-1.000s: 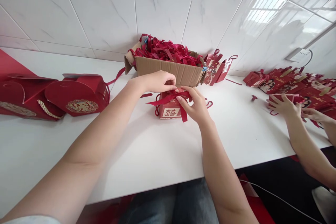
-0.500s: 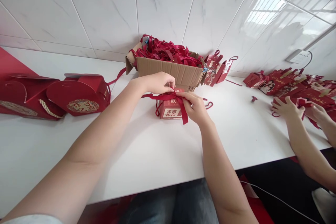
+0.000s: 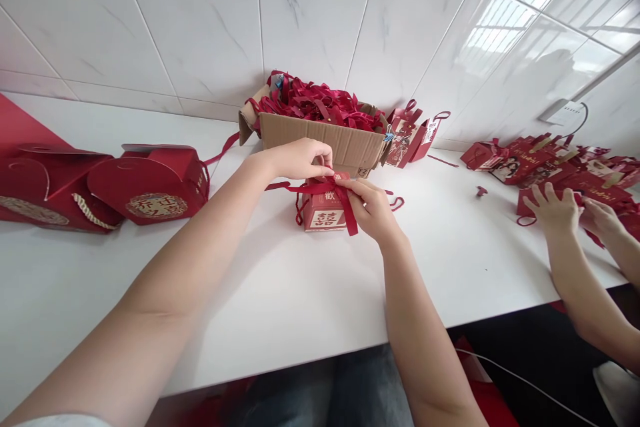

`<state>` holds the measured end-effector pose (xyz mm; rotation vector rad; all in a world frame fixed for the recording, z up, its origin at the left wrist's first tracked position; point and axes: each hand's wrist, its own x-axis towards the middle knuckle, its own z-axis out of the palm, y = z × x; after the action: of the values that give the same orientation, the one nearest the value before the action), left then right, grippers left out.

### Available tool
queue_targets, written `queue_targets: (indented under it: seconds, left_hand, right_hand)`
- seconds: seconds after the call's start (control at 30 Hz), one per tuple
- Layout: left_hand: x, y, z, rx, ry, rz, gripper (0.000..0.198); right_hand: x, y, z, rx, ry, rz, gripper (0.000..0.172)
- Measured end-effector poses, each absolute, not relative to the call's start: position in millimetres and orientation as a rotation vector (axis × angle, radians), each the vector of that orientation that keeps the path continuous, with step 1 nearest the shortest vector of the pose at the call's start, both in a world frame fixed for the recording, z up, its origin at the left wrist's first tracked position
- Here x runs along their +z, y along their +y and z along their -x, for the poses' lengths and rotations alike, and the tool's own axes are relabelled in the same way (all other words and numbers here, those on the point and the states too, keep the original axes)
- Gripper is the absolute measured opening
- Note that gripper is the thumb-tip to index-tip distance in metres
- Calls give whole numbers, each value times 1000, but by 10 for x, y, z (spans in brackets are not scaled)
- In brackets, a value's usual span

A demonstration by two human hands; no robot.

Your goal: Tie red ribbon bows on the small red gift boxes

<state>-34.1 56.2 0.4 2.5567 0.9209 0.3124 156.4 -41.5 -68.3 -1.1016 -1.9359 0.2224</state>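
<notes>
A small red gift box with pale printed characters stands on the white table in front of me. Across its top runs a red ribbon, crossing at the middle, with one tail hanging down the front. My left hand comes from the left over the box, thumb and fingers pinching the ribbon at the crossing. From the right, my right hand pinches the same ribbon just beside the crossing. The exact shape of the knot is hidden under my fingertips. A thin red cord loop sticks out at the box's right.
Behind the gift box stands a cardboard box full of red ribbons. Larger red boxes stand at the left. At the right, a co-worker's hands handle a red box near many finished-looking red boxes. A white tiled wall closes the back.
My hands stay pinched on the ribbon with barely any movement. The whole view has shifted slightly. At the right, the co-worker's hands have moved a little on their box.
</notes>
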Motion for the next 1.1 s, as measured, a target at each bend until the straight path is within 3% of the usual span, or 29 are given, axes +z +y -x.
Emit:
queue_targets:
  seconds: [0.47, 0.87, 1.1]
  left_hand:
    - [91, 538, 414, 261, 732, -2414, 30]
    - [65, 499, 343, 201, 903, -2539, 28]
    - [-4, 554, 319, 376, 839, -2639, 20]
  right_hand:
    - [-714, -400, -1563, 192, -1889, 1151, 36]
    - [-693, -422, -1537, 238, -1884, 1136, 37]
    - [-693, -428, -1528, 276, -1896, 1145, 41]
